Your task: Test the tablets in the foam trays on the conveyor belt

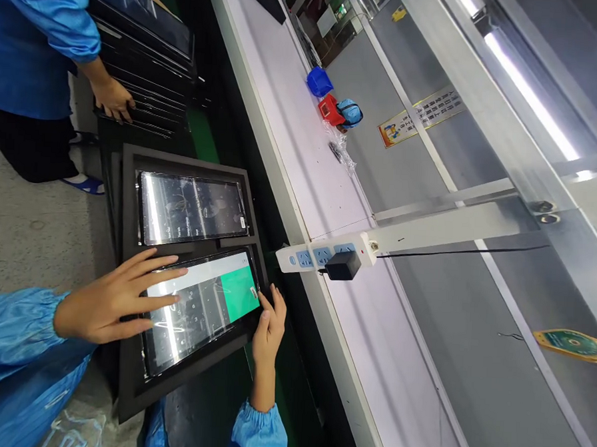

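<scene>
A black foam tray holds two tablets side by side. The nearer tablet is lit, with a green and white screen. My left hand lies flat on its screen with the fingers spread. My right hand grips the tablet's right edge, thumb on the bezel. The farther tablet shows a dark screen under glossy film, and neither hand touches it.
A co-worker in a blue smock stands at the upper left, a hand on a stack of black trays. A white power strip with a black plug hangs over the long white bench. Blue and red bins sit farther along.
</scene>
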`<state>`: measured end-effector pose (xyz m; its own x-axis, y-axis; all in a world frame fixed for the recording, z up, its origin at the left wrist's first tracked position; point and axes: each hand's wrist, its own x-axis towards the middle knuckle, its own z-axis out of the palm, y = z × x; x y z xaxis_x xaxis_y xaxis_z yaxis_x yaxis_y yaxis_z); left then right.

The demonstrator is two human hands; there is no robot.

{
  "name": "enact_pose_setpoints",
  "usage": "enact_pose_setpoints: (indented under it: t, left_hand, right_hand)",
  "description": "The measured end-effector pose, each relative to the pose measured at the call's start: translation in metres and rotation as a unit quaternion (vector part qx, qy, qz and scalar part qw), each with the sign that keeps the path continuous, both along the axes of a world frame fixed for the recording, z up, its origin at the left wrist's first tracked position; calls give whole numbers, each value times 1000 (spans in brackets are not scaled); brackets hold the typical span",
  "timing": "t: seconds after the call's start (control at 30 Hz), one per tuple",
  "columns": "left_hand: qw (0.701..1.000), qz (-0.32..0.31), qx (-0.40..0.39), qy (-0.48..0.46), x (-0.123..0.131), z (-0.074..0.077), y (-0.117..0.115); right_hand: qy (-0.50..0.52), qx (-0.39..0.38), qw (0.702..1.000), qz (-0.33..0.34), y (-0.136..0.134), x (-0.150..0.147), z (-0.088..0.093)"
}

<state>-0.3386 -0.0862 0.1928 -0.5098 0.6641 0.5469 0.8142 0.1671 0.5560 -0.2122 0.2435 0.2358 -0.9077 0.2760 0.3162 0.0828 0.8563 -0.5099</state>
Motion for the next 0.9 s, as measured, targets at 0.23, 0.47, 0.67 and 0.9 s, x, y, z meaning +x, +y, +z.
enact_pose_setpoints:
  t: [0.23, 0.47, 0.67, 0.9]
  left_hand:
    - [996, -45, -74, 29, -8, 8, -4]
    - [992, -114, -46, 27, -15, 3, -17]
    - [987, -58, 15, -149, -4, 7, -17]
    - [985, -60, 41, -158, -3, 9, -14]
  right_hand:
    - [26, -15, 1000, -7, -1, -1, -3]
    - [30, -23, 999, -17, -2, 1, -4]
    - [-4, -18, 1000, -18, -5, 2, -3]
    - [-106, 33, 994, -5, -12, -7, 9]
